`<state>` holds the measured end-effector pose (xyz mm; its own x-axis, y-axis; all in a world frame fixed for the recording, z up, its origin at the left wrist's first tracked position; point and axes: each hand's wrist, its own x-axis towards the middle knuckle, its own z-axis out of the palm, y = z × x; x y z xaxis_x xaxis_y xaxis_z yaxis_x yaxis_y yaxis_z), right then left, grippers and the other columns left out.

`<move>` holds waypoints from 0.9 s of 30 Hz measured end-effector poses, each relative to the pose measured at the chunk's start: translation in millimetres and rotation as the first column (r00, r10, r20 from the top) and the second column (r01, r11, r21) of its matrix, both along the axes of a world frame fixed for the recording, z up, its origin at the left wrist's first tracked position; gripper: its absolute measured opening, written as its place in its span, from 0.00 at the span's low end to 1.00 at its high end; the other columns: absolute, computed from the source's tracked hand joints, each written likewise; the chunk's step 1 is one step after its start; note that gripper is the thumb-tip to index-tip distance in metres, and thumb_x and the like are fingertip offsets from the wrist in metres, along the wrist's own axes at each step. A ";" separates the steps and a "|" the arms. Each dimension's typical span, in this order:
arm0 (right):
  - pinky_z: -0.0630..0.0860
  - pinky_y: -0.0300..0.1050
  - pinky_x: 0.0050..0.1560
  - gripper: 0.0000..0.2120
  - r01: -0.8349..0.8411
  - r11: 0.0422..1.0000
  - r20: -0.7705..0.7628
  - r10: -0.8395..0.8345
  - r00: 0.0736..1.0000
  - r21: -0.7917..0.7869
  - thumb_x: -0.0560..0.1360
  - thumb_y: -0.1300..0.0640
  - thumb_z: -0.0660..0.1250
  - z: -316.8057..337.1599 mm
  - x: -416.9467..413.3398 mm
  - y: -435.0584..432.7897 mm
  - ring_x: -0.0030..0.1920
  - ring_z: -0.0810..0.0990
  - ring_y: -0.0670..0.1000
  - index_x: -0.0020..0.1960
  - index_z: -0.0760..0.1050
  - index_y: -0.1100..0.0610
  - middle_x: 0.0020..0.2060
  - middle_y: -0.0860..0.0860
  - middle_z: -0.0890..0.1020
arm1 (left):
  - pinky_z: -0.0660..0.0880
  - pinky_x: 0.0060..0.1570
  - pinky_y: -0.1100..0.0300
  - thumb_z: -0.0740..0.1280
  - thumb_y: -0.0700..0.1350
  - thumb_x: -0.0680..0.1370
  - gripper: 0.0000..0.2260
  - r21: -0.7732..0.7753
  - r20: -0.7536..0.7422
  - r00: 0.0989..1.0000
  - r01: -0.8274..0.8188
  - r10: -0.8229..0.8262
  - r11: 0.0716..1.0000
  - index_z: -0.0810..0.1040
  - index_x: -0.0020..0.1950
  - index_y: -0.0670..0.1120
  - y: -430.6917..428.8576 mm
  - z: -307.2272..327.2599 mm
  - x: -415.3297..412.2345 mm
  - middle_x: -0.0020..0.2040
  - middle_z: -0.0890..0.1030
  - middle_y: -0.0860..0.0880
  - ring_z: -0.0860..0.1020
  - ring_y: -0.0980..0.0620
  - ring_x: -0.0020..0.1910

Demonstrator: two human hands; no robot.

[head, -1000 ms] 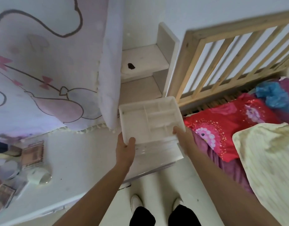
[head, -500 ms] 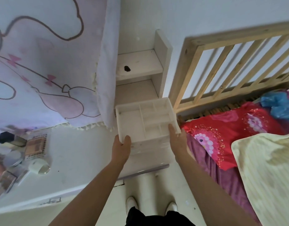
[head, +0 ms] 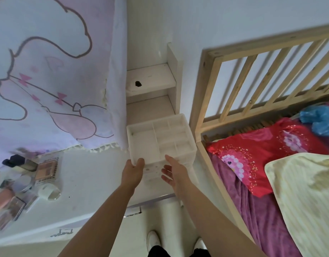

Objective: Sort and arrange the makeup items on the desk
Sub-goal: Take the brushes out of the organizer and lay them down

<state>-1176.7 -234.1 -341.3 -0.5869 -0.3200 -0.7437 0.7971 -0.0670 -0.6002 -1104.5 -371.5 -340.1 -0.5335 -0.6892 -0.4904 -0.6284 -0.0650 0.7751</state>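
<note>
Gripping near corner of organizer [head: 160, 138]: left hand [head: 132, 173]

One wide-angle camera, worn on the head, looks steeply down and forward at the white organizer tray [head: 161, 140], which sits near and mid-frame. Left of the tray spreads the desk [head: 89, 175]. Right of it stands the bed frame [head: 202, 101], and below it are the person's shoes [head: 152, 238].
</note>
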 end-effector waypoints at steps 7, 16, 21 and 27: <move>0.79 0.44 0.39 0.24 0.138 0.988 0.113 -0.129 0.985 -0.075 0.67 0.55 0.80 7.5 0.2 -0.7 0.48 0.82 0.53 0.59 0.76 0.59 0.52 0.55 0.79 | 0.76 0.51 0.47 0.64 0.57 0.78 0.20 0.039 0.034 0.999 0.005 -0.006 0.999 0.73 0.61 0.44 -7.2 8.7 -0.4 0.55 0.78 0.46 0.76 0.47 0.49; 0.75 0.45 0.41 0.04 0.085 0.981 0.128 -0.063 0.990 -0.176 0.75 0.60 0.70 0.5 -2.5 21.3 0.43 0.76 0.52 0.48 0.76 0.55 0.45 0.53 0.78 | 0.75 0.52 0.47 0.67 0.56 0.77 0.16 0.071 0.040 0.998 -0.060 0.057 0.996 0.73 0.55 0.45 -8.3 12.3 -6.6 0.54 0.78 0.46 0.75 0.43 0.54; 0.77 0.46 0.44 0.05 0.147 0.966 0.166 -0.113 0.980 -0.211 0.74 0.64 0.67 -7.0 -3.7 20.0 0.47 0.79 0.53 0.43 0.73 0.56 0.47 0.54 0.78 | 0.75 0.50 0.48 0.68 0.55 0.77 0.14 0.063 0.023 0.996 -0.091 0.090 0.994 0.74 0.55 0.45 -6.2 12.3 -7.6 0.52 0.79 0.47 0.75 0.45 0.50; 0.76 0.45 0.42 0.04 0.206 0.954 0.193 -0.165 0.967 -0.220 0.73 0.65 0.67 -14.2 -6.5 19.4 0.44 0.79 0.52 0.45 0.74 0.58 0.46 0.54 0.78 | 0.73 0.45 0.52 0.68 0.55 0.77 0.16 0.037 0.010 0.996 -0.094 0.093 0.995 0.74 0.57 0.45 -6.1 13.5 -9.9 0.54 0.79 0.46 0.76 0.46 0.49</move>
